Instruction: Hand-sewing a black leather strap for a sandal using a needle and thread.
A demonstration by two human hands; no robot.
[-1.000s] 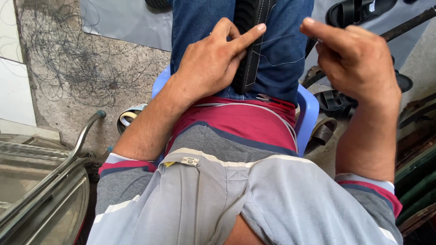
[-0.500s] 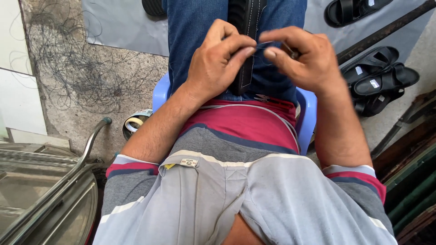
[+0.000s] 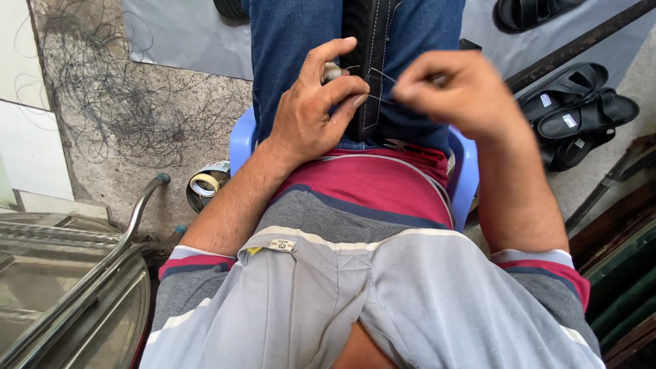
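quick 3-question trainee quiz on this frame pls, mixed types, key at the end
1. True or false: the left hand rests on the black stitched strip that lies over the jeans.
2. What runs between the two hands? A) a metal chain B) a thin thread C) a rubber hose
3. Which side of the person, their own, are the black sandals on?

Key:
1. True
2. B; the right hand pinches one end, fingers closed.
3. Right, on the floor beside the blue plastic stool.
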